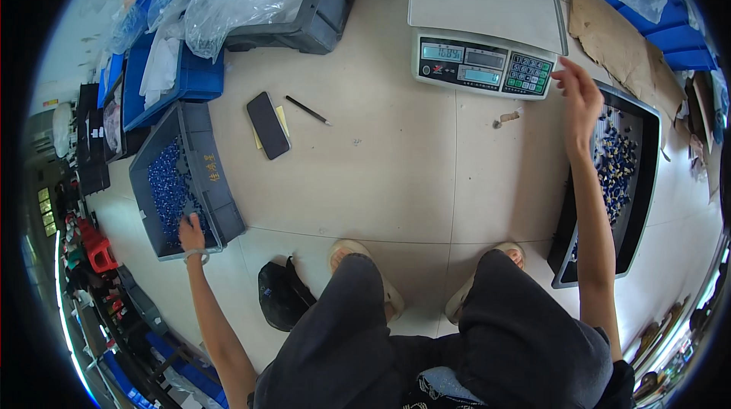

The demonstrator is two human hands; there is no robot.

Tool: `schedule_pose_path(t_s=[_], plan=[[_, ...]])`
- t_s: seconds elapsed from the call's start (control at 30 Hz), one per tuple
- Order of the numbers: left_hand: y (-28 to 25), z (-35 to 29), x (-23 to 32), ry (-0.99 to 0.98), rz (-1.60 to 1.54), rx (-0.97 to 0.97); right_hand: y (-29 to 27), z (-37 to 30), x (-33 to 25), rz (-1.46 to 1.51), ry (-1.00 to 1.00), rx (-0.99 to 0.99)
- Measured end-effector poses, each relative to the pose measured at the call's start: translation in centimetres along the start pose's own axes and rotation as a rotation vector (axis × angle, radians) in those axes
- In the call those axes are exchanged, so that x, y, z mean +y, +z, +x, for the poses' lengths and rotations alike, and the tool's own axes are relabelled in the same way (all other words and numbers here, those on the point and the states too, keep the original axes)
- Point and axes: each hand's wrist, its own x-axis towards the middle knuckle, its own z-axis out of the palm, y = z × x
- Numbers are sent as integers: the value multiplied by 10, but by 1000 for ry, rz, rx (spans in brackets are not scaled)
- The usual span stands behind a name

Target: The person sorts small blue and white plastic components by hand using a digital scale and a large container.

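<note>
Small blue parts [167, 178] lie just beyond left hand [192, 235], grip undeterminable; right hand [581, 102], fingers loosely extended, hangs beside scale keypad [528, 74].

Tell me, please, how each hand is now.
Left hand: at grey bin; grip cannot be told.
Right hand: open near the scale, nothing visible held.

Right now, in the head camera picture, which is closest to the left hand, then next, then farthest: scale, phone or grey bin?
From the left hand:
1. Grey bin: right at the hand.
2. Phone: ahead, slightly right.
3. Scale: far ahead, well right.
</note>
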Motion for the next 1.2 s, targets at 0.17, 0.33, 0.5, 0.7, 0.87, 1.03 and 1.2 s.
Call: schedule_pose_path(t_s=[0.17,0.33,0.5,0.7,0.87,1.03,1.2], plan=[[46,-10,-13,-207,-611,-263,18,20,8,-155,-49,114],[52,-28,34,-1,-583,-120,-35,49,89,-146,246,120],[45,-59,48,35,-533,-122,-22,32,100,140,294,-80],[39,-115,85,91,-630,-107,-3,25,113,108,207,-144],[36,-138,104,124,-649,-72,6,11,80,-184,120,-70],[31,-143,119,97,-592,-110,9,11,76,-192,94,23],[35,-142,118,97,-556,-77,3,15,82,-171,112,-19]])
